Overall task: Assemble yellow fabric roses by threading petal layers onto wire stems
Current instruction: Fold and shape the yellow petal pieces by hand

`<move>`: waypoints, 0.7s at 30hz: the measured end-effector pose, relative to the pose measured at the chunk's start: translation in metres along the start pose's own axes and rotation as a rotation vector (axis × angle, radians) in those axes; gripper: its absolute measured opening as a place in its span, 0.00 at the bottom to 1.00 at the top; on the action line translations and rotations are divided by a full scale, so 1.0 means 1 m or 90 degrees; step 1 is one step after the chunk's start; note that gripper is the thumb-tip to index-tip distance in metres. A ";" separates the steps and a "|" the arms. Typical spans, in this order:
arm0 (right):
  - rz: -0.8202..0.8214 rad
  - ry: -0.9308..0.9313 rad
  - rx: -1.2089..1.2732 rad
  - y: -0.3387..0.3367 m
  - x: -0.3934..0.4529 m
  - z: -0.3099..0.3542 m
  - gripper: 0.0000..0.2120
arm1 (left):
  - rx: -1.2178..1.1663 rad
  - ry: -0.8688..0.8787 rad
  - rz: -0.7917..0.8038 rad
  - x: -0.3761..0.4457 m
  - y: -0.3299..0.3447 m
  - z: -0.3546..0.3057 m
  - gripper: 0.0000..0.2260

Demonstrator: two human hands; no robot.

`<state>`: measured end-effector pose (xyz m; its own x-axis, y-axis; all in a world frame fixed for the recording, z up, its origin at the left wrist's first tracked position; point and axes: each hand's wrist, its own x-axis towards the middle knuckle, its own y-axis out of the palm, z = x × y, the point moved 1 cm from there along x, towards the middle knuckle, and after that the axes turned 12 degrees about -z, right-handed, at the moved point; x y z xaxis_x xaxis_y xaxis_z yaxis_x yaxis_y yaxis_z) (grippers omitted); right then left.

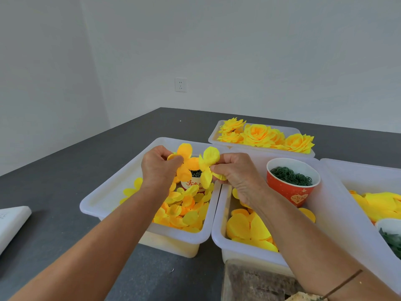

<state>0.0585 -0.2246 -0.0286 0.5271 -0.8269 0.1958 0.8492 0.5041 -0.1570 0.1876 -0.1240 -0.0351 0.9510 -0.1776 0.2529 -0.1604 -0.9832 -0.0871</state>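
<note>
Currently both hands were up over the far end of the left tray [102, 200], each pinching its own petal layer. Left hand [157, 168] pinched the deeper-orange layer [186, 164] at its left edge; right hand [235, 173] pinched the paler yellow layer [207, 166] from the right side. The two layers sat between the hands, just beside each other, faces roughly toward the camera — whether they touched, I couldn't tell.

No wire stem was visible (could be hidden behind petals or fingers), so stem axis was unknown. Judgement: the next move turned on bringing the two layer centres into line, left to right, with both hands about equally near.

Loose petals [184, 211] lay in the left tray below the hands, larger ones [247, 228] in the middle tray [217, 233]. A red cup [293, 190] of dark green rings stood right of the right hand — finished roses [258, 134] in the far tray [213, 137].
</note>
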 end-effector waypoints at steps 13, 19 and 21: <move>0.015 -0.128 0.013 0.004 0.001 0.000 0.11 | -0.024 -0.121 -0.060 0.003 -0.007 0.004 0.04; 0.089 -0.241 -0.028 0.009 -0.006 0.001 0.10 | 0.027 -0.283 -0.053 0.012 -0.003 0.008 0.09; 0.113 -0.255 -0.011 0.009 -0.006 0.002 0.14 | 0.056 -0.309 -0.048 0.013 -0.003 0.011 0.10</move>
<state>0.0629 -0.2141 -0.0293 0.6384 -0.5636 0.5243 0.7452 0.6230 -0.2377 0.2034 -0.1234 -0.0417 0.9758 -0.0459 -0.2137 -0.0839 -0.9815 -0.1722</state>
